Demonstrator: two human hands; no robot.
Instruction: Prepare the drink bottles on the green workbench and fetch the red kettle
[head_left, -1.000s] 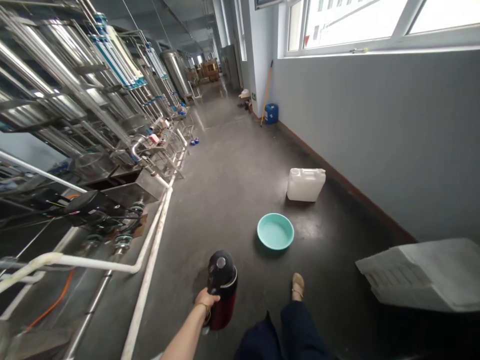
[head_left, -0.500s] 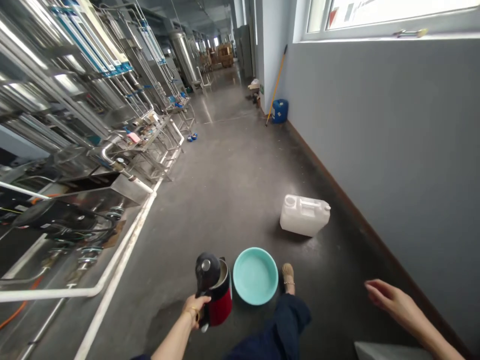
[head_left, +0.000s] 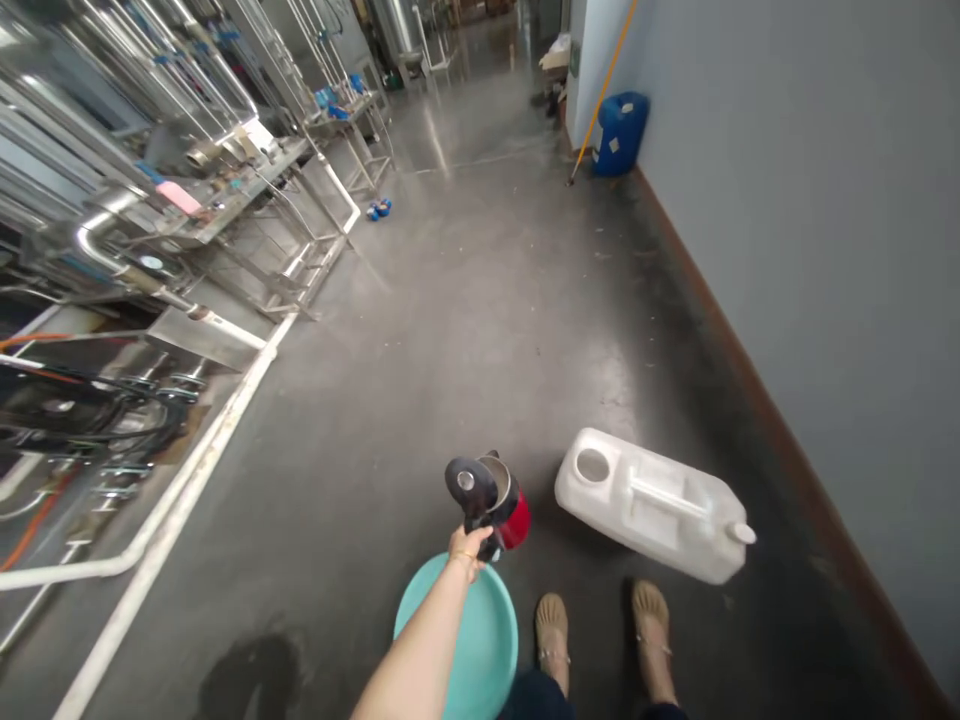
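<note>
The left hand point(head_left: 469, 549), clenched round the red-and-black electric kettle point(head_left: 491, 497) above the round turquoise plastic basin point(head_left: 480, 640), should tip it slowly; the right hand is unseen.

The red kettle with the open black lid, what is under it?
Under the red kettle with the open black lid, held by the left hand, lie grey concrete floor and a round teal plastic basin. The arm covers part of the basin.
</note>
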